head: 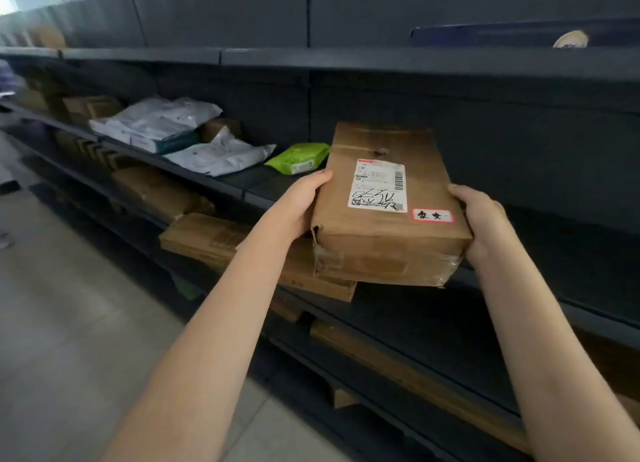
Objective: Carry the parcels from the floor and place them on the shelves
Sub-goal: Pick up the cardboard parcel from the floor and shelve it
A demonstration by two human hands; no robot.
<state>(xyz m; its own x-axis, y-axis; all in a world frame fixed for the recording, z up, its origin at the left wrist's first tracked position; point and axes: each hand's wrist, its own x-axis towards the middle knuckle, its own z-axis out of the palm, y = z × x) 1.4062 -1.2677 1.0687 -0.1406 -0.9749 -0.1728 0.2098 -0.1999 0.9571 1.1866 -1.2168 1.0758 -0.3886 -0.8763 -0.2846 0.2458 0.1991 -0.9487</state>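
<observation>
A brown cardboard parcel with a white shipping label and a red-edged sticker is held level in front of the dark shelving. My left hand grips its left side and my right hand grips its right side. The parcel's far end reaches over the middle shelf, right of a green packet. Whether it touches the shelf is hidden by the box itself.
White plastic mail bags and small boxes lie further left on the middle shelf. A flat long carton juts out from the shelf below. More cartons sit on lower shelves. The grey floor lies to the left.
</observation>
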